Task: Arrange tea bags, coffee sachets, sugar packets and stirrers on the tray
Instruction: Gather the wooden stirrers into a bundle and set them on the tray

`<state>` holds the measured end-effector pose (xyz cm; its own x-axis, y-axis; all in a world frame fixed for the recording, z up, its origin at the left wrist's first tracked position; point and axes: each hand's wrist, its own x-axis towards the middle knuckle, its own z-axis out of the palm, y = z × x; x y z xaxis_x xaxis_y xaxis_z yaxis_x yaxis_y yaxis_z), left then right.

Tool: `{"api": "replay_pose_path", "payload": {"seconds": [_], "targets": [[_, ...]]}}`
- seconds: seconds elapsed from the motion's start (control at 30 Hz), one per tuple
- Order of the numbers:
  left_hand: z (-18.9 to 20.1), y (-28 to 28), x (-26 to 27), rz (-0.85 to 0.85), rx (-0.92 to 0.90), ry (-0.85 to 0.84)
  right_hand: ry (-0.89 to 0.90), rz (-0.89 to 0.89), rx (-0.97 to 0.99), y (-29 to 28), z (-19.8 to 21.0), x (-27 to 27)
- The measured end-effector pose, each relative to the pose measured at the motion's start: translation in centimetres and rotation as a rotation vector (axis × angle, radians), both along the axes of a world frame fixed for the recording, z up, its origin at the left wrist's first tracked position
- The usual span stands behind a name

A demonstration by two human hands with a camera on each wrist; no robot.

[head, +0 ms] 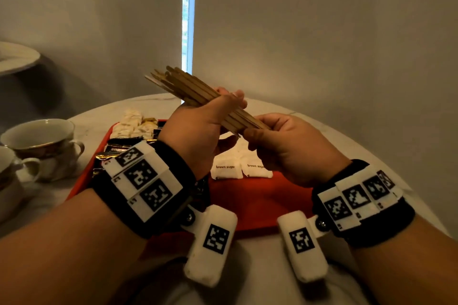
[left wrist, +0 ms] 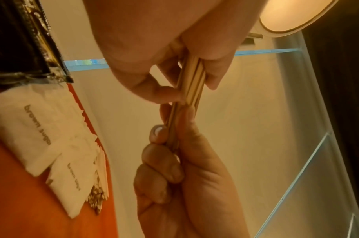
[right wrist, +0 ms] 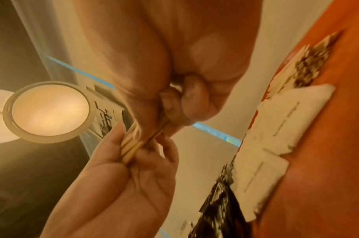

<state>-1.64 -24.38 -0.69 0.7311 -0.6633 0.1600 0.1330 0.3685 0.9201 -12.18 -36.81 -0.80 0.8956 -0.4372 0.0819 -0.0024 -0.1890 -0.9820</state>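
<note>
**Here, both hands hold one bundle of stirrers above the tray**

Centrally in the head view, the left hand (head: 198, 129) and the right hand (head: 287, 143) share a bundle of wooden stirrers (head: 195, 93) that slants from the upper left of the frame down toward the right. The left hand's fingers are curled round the middle of the bundle; the right hand's fingers and thumb are closed on its lower end. The bundle is in the air, clear of the red tray (head: 260, 203) that fills the middle of the frame below the hands.

On the tray, two white packets printed "brown sugar" (head: 226, 168) lie side by side just under the hands. Dark coffee sachets (head: 119, 146) sit toward the tray's left edge, and pale tea bags (head: 133, 124) lie at its far left corner. Two teacups (head: 42, 141) stand on the white table (head: 359, 136) at the left of the frame, off the tray.
</note>
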Motion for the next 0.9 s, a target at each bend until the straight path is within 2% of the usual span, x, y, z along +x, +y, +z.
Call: {"api": "replay_pose_path", "payload": {"seconds": [0.1, 0.23, 0.33, 0.4, 0.47, 0.6, 0.67, 0.77, 0.9], "targets": [[0.0, -0.3, -0.7, -0.005, -0.046, 0.054, -0.023, 0.028, 0.06, -0.5, -0.2, -0.5], [-0.3, -0.5, -1.0, 0.041, -0.181, 0.125, -0.133, 0.078, 0.315, 0.1, -0.4, -0.2], [-0.4, -0.6, -1.0, 0.048, -0.257, 0.197, -0.126, -0.124, 0.502, -0.2, -0.5, 0.3], [-0.5, -0.7, -1.1, 0.046, -0.267, 0.219, -0.187, -0.287, 0.683, -1.1, -0.7, 0.7], [-0.7, -0.9, -1.5, 0.031, -0.267, 0.209, -0.264, -0.313, 0.825, -0.9, -0.7, 1.0], [-1.3, -1.1, -2.6, -0.05, -0.26, 0.165, -0.285, 0.012, 0.805, 1.0, -1.1, 1.4], [-1.4, -1.1, -2.6, -0.059, -0.245, 0.146, -0.281, 0.021, 0.778, 1.4, -0.9, 1.4], [-1.4, -1.2, -2.3, -0.049, -0.245, 0.145, -0.305, -0.113, 0.788, 0.9, -0.5, 0.9], [-1.4, -1.0, -2.7, -0.061, -0.216, 0.155, -0.255, 0.017, 0.678, 1.7, -0.5, 0.8]]}}
